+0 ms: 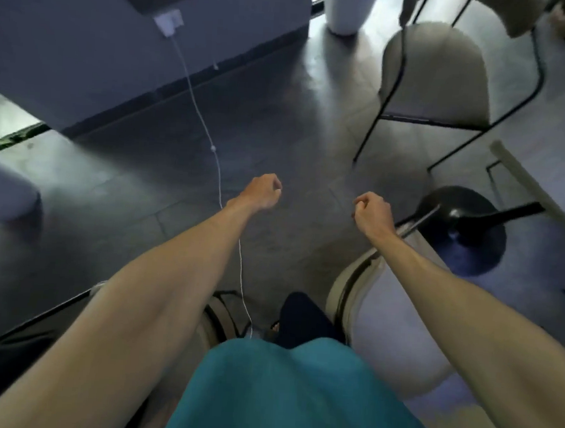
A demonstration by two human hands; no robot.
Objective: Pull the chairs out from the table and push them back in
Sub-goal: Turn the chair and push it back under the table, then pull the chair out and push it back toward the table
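Observation:
Both my arms reach forward over the dark floor. My left hand [262, 192] and my right hand [372, 212] are curled into fists and hold nothing. A white chair [396, 333] with a black frame stands just below my right forearm, untouched. Another white chair [435, 74] on thin black legs stands at the upper right, well beyond my hands. Part of a further chair [217, 319] shows under my left arm, mostly hidden. The table's pale edge [527, 185] runs along the right, above its black round base [468, 238].
A white cable [195, 99] hangs from a wall socket [168, 23] and runs down between my arms. A white vase [348, 9] stands by the grey wall [86, 53]. A pale rounded object [4, 193] sits at the left.

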